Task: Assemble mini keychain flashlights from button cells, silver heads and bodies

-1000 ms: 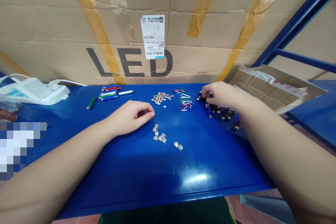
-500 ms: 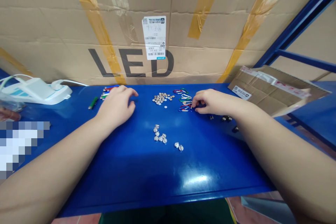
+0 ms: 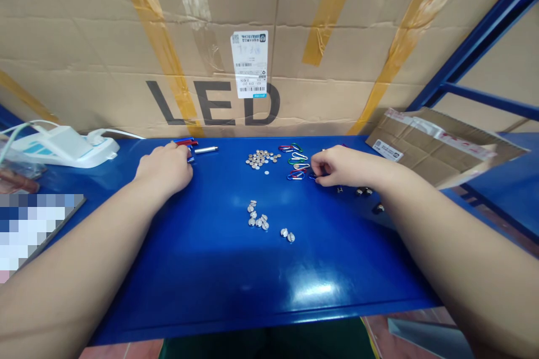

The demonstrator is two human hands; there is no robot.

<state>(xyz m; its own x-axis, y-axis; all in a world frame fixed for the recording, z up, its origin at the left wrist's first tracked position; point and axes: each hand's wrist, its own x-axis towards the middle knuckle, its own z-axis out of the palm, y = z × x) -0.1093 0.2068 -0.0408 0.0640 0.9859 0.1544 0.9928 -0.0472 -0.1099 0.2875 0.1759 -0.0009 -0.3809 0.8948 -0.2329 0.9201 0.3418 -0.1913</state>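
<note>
My left hand lies curled over a pile of small coloured metal tubes at the far left of the blue table. Its fingertips are bent down, and what they hold is hidden. A silver tube lies just beyond its fingers. My right hand is closed in a pinch on a dark blue carabiner, mostly covered by the fingers. Left of it lie several coloured carabiners in a column. Between the hands is a heap of small round metal discs.
Several slotted silver screws lie mid-table, with two more to their right. Small black pieces sit near my right forearm. A white power strip stands left, an open carton right. A large cardboard box backs the table.
My left hand has moved left and curled down over the tubes, covering where the green tube lay; a silver tube now shows. My right hand has shifted slightly right, with the blue carabiner.
</note>
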